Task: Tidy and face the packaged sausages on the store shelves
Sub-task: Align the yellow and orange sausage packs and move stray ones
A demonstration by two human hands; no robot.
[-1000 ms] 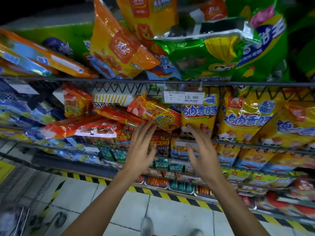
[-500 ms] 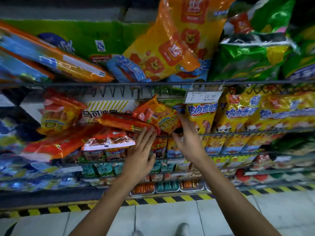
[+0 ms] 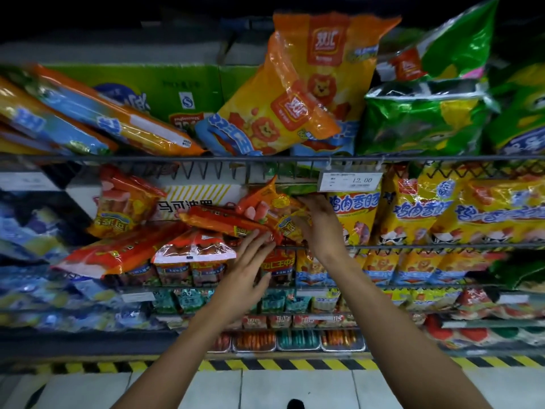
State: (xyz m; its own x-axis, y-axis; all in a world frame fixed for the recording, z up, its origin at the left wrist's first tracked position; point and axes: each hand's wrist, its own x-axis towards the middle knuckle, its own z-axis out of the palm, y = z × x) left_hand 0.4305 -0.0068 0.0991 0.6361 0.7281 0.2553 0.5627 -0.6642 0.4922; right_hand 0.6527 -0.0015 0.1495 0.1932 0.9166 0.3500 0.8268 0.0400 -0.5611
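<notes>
An orange sausage pack point(image 3: 269, 203) leans tilted on the middle wire shelf point(image 3: 442, 247), between a long red-orange pack point(image 3: 224, 221) and upright yellow bags point(image 3: 358, 214). My right hand point(image 3: 320, 228) grips the orange pack's right side, fingers curled over its top edge. My left hand point(image 3: 246, 270) has its fingers spread, with the fingertips touching the end of the long red-orange pack. More red-orange packs point(image 3: 118, 252) lie askew on the left of the same shelf.
The top shelf carries slanted orange lion bags point(image 3: 295, 93), green bags point(image 3: 424, 116) and a green carton point(image 3: 165, 90). A price tag point(image 3: 351, 180) reading 12.00 hangs from the upper rail. Lower shelves hold small packs and trays. The tiled floor has a yellow-black stripe point(image 3: 265, 364).
Both hands have moved up and into the middle shelf. My right hand has closed on the orange pack, and my left fingertips now touch the long red-orange pack. My view shifted left.
</notes>
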